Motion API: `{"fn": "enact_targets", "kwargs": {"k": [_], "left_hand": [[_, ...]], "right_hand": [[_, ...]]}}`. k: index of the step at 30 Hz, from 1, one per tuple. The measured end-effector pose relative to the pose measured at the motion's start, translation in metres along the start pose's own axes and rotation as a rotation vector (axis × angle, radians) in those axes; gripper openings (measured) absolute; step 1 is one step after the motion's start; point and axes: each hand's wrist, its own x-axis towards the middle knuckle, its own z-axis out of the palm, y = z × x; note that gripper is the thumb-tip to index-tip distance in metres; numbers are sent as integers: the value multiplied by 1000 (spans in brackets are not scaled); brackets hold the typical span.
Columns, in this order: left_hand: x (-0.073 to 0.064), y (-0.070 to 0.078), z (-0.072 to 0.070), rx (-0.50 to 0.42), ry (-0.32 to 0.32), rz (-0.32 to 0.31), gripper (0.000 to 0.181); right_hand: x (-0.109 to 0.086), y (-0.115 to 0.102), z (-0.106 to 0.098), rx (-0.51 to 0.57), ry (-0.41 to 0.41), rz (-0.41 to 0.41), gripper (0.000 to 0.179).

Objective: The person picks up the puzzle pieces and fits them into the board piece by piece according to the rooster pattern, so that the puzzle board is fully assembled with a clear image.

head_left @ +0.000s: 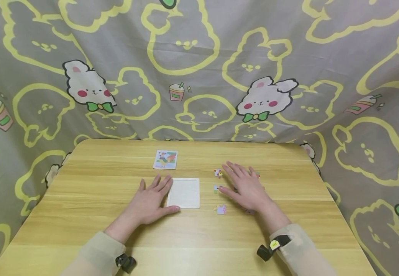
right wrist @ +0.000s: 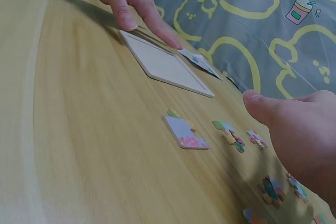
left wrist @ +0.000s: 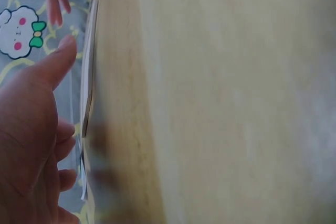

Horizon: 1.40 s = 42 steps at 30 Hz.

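My left hand (head_left: 152, 201) is spread at the left side of a flat white puzzle frame (head_left: 185, 193), fingers straight, the thumb near its lower edge. Whether it touches the frame, I cannot tell. Over to the right, my right hand (head_left: 247, 188) hovers above several small jigsaw pieces, fingers extended, holding nothing. A corner piece with pink flowers (right wrist: 191, 141) lies closest to the frame in the right wrist view. Behind it are a piece with a green tip (right wrist: 231, 137) and a smaller flowered piece (right wrist: 256, 139). The right hand partly hides other pieces in the head view.
A small printed picture card (head_left: 166, 159) lies behind the frame on the wooden table (head_left: 192, 241). A grey curtain (head_left: 202, 50) with rabbit drawings hangs along the table's back and sides. Black wrist cameras sit on both sleeves.
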Motion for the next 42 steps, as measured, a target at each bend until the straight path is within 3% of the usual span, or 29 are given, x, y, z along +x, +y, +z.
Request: {"fn": "enact_targets", "kwargs": {"k": [12,30,42], "left_hand": [[3,0,3,-30,-47,-5,97],[10,-1,-4,-104,-93,-46,102],[10,-1,0,-140,-80,-76,102]], "right_hand": [[17,1,9,18,-21,-27,77],[31,9,20,123,-94,22,70],[39,13,26,171,-79,22,62]]}}
